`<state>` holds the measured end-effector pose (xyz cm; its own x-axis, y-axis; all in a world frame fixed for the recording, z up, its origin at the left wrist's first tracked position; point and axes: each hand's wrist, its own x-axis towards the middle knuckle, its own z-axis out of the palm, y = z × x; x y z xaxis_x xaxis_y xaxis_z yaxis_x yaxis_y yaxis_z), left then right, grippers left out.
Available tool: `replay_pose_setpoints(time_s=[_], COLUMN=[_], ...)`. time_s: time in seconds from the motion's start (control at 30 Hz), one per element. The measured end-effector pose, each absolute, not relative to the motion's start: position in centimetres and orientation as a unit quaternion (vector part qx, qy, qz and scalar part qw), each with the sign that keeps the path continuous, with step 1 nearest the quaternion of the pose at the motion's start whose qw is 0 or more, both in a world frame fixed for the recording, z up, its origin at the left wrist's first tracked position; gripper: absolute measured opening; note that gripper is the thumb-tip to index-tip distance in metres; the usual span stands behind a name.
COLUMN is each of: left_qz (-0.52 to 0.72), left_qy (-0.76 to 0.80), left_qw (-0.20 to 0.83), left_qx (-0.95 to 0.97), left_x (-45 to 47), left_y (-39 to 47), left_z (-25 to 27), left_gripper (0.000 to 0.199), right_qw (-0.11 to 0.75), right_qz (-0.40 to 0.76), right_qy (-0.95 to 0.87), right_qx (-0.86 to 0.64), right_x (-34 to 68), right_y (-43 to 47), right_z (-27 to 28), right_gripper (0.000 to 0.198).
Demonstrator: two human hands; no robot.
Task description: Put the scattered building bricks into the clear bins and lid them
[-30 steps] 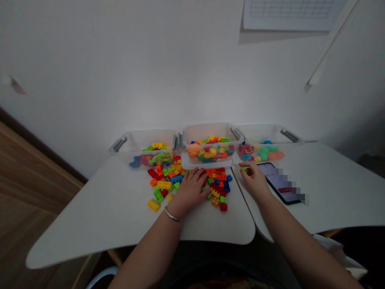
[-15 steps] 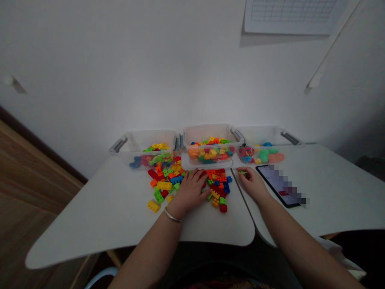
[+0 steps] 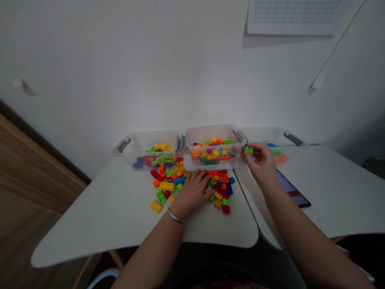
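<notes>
My left hand (image 3: 194, 190) lies with fingers spread over a pile of coloured toy bricks on the white table, hiding part of it. Around it are a yellow brick (image 3: 167, 186), a blue brick (image 3: 179, 180) and a red brick (image 3: 226, 209). Pinched between the thumb and fingers of my right hand (image 3: 261, 162) is a small green toy brick (image 3: 248, 149), raised in front of the right-hand bin. The middle clear plastic bin (image 3: 210, 132), which holds several mixed bricks, stands just behind the pile and left of my right hand.
A left clear bin (image 3: 150, 136) holds colourful pieces. Behind my right hand, the right clear bin (image 3: 264, 134) contains blue, green and orange shapes. A phone (image 3: 291, 190) lies under my right forearm. A seam separates the two white tabletops (image 3: 105, 224) against the wall.
My right hand has risen from the tabletop, moving up and slightly right with the green toy brick. It now covers part of the right bin. My left hand rests in the same spot.
</notes>
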<state>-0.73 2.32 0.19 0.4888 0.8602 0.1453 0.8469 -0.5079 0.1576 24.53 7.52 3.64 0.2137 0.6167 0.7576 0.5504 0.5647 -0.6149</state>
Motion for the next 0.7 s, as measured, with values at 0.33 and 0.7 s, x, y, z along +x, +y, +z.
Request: replay_pose_setpoints(time_s=[0.33, 0.7], left_qz=[0.112, 0.11], left_qy=[0.495, 0.493], left_qw=[0.027, 0.032], left_qx=[0.861, 0.862], left_x=[-0.8, -0.8], left_y=[2.4, 2.6], left_z=[-0.2, -0.3], left_gripper=[0.057, 0.058], right_qw=[0.583, 0.412], right_qz=[0.112, 0.004], right_qy=[-0.655, -0.731], right_qx=[-0.468, -0.545], right_x=[20.9, 20.1], right_y=[14.3, 14.6], right_z=[8.3, 8.0], right_gripper=[0.018, 0.019])
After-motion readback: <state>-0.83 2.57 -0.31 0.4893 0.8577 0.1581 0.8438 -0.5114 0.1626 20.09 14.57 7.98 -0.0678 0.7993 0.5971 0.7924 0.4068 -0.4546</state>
